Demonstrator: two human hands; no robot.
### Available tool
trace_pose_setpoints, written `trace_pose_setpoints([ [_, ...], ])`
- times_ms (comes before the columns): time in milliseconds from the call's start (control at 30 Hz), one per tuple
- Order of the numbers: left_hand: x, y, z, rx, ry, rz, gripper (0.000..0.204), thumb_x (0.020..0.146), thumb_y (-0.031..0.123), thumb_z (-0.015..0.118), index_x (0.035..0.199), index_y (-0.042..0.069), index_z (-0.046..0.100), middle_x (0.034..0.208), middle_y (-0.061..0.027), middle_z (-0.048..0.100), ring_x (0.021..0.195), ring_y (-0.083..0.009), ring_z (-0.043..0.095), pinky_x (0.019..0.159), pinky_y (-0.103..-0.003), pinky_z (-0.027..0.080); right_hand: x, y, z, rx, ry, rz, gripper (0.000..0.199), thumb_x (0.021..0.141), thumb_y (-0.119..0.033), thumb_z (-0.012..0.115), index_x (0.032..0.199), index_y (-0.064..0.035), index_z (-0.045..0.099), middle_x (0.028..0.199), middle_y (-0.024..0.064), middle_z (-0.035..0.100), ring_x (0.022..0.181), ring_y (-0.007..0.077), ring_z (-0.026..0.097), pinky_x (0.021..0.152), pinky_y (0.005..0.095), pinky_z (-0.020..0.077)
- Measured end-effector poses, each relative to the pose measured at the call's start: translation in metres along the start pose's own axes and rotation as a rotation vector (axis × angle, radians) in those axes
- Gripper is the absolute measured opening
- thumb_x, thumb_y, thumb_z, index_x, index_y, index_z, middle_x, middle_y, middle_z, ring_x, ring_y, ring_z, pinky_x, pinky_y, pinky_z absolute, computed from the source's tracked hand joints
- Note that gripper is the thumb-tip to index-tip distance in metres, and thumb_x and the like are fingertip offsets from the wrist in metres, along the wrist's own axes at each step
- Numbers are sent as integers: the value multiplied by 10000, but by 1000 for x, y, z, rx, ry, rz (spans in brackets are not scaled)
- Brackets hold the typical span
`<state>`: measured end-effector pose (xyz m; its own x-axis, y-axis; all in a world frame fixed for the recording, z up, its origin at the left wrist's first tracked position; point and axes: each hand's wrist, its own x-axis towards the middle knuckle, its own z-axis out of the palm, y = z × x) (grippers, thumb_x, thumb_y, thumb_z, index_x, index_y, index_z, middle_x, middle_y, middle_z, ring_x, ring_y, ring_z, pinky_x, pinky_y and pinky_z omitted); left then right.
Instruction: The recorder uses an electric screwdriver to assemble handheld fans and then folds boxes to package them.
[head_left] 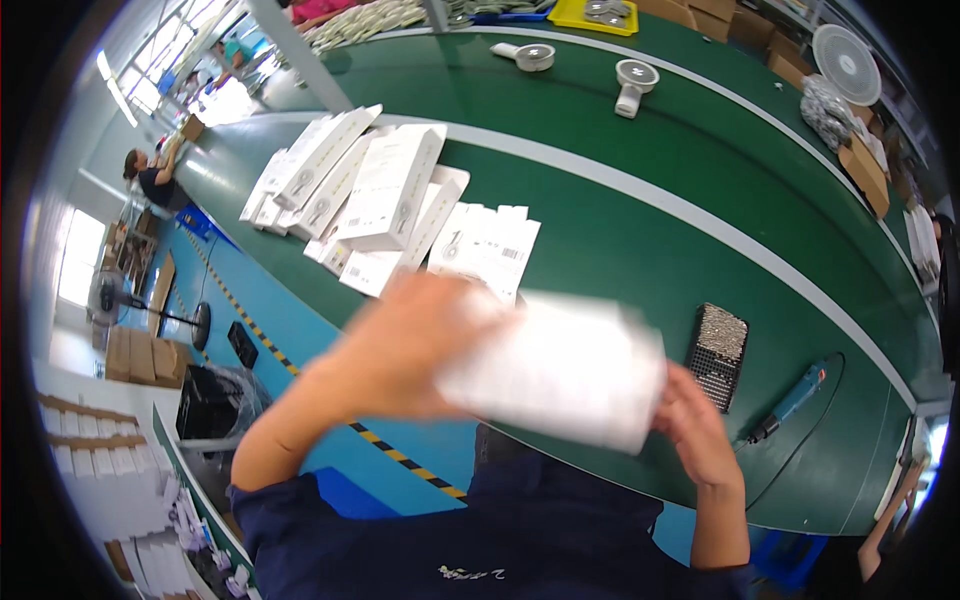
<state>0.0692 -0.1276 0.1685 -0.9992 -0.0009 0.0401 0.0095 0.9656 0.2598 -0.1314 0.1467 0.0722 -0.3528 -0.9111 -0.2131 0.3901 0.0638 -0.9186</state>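
Left to right: a stack of flat white cartons [360,190] lies on the green surface [620,240], well left of centre. Your left hand [400,350] grips the left end of a white box [555,370], fingers wrapped over its top edge. The box is blurred, tilted, and held above the near edge of the surface, in front of your chest. Your right hand [695,420] clasps the box's right end from below; both hands are closed on it, one at each end. Just right of the box, a black tray of screws [718,350] rests on the surface. Beside it lies a blue screwdriver [795,395] with its cable. Two white fans [580,70] sit at the far side.
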Motion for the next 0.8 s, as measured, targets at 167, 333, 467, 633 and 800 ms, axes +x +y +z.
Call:
trace_pose_setpoints([
  [167, -29, -121, -45, -2, 429, -661, 870, 687, 442, 790, 1371, 31, 443, 1257, -208, 536, 1164, -332, 519, 993, -399, 405, -22, 19, -14, 125, 294, -39, 318, 988, -219, 480, 1227, -10, 492, 1069, 109, 606, 828, 186, 634, 762, 301, 505],
  [333, -23, -167, -26, 321, 404, -771, 881, 696, 457, 783, 1407, 93, 413, 1352, -265, 451, 1275, -407, 419, 1040, -482, 348, -44, 68, 3, 17, 263, 38, 203, 974, -118, 520, 1132, 6, 552, 991, 93, 632, 822, 158, 630, 740, 268, 509],
  [467, 60, -134, -14, 235, 466, -368, 747, 766, 283, 756, 1402, 107, 407, 1368, -240, 431, 1296, -415, 373, 1076, -477, 317, -53, 78, 19, -461, 344, -192, 79, 884, -19, 590, 944, 6, 634, 866, 99, 652, 726, 152, 642, 666, 262, 519],
  [633, 185, -166, 17, 129, 288, -261, 696, 788, 285, 720, 1383, 102, 410, 1333, -209, 475, 1274, -370, 415, 1058, -444, 371, -71, 83, 24, -819, 327, -375, 155, 796, -40, 651, 950, -38, 635, 930, 118, 654, 840, 283, 637, 764, 356, 508],
  [800, 286, -229, 48, 96, 313, -466, 803, 759, 263, 740, 1423, 76, 328, 1338, -245, 455, 1254, -411, 430, 1046, -441, 387, -76, 91, 17, -1061, 347, -421, 484, 796, -169, 723, 1216, -24, 530, 1102, 182, 609, 1054, 344, 581, 950, 451, 410],
])
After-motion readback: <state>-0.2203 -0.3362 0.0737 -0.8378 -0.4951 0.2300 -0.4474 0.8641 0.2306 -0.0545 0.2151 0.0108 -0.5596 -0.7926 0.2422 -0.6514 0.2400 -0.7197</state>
